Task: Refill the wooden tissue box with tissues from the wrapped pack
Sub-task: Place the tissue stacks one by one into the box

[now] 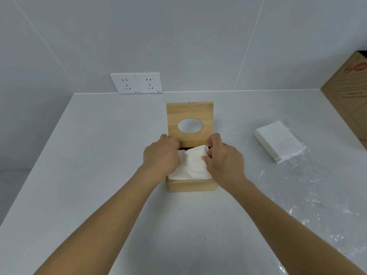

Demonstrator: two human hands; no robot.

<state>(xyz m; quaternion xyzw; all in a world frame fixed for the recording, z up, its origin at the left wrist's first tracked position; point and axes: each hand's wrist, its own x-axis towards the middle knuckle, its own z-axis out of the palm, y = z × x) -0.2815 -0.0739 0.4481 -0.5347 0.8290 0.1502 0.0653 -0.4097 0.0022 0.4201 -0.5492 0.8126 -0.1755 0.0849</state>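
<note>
The wooden tissue box (190, 185) stands in the middle of the white counter. Its lid (190, 114), with an oval hole, is tipped up at the back. A white stack of tissues (191, 165) lies in the box, its top sheet rumpled and lifted. My left hand (160, 155) presses on the stack's left side, fingers curled at the back edge. My right hand (223, 157) pinches the top tissue at the right rear. A second white tissue stack (279, 142) rests to the right on clear plastic wrap (309, 187).
Two white wall sockets (137, 82) sit on the back wall just above the counter. A brown cardboard carton (349, 98) stands at the far right against the wall. The plastic wrap spreads over the counter's right side toward the front edge.
</note>
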